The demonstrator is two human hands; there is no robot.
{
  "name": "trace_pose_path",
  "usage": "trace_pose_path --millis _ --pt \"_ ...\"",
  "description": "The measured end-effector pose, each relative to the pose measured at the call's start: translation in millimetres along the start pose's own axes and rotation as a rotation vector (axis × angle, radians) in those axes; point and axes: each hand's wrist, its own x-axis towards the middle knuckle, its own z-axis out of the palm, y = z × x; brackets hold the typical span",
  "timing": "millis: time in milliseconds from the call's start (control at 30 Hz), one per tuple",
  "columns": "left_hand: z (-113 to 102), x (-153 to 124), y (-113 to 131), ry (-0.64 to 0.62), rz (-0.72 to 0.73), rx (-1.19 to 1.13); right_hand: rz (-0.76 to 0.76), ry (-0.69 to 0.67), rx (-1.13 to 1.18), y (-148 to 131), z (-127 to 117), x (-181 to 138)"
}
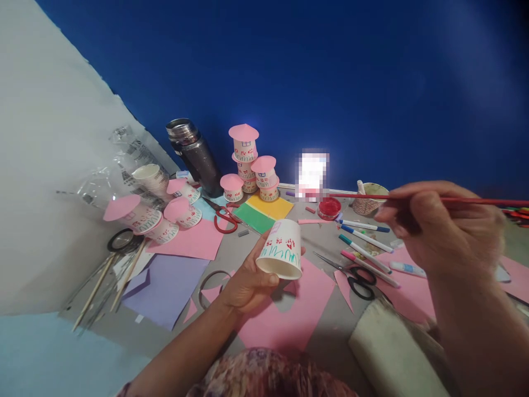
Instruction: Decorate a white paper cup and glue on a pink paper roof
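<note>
My left hand (248,281) is closed around a white paper cup (281,248), tilted with its open mouth down towards me. Green squiggles run near the cup's rim, with red flower-like marks and a faint purple window above them. Raised on the right, my right hand (442,226) pinches a thin red paintbrush (372,196). The brush's far end reaches left, over or beside a small round pot of red paint (329,207); I cannot tell whether it touches. Pink paper (306,309) with cut-outs lies under the cup.
Paper-cup towers with pink cone roofs (243,133) stand at the back, others (124,207) lie left. A dark flask (200,160) leans behind them. Black scissors (359,280), red-handled scissors (225,219), markers (367,245) and purple paper (169,286) surround the hands. A blue wall (289,71) rises behind.
</note>
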Motion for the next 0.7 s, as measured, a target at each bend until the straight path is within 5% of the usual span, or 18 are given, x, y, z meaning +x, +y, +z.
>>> trace_pose_path --millis 133,267,467,700 --pt "3.6 -1.9 0.3 0.030 0.009 0.009 0.069 -0.269 -0.188 10.8 14.6 -8.6" --pt "8.2 -3.3 -1.2 0.071 0.037 0.039 -0.042 -0.565 -0.314 22.5 36.1 -27.6" --pt "1.3 -0.7 -4.4 0.018 0.095 0.222 -0.160 -0.672 -0.396 31.1 47.5 -42.6" --pt "-2.8 -2.4 25.9 -0.028 0.375 0.869 -0.363 -0.780 -0.605 32.8 36.0 -31.5"
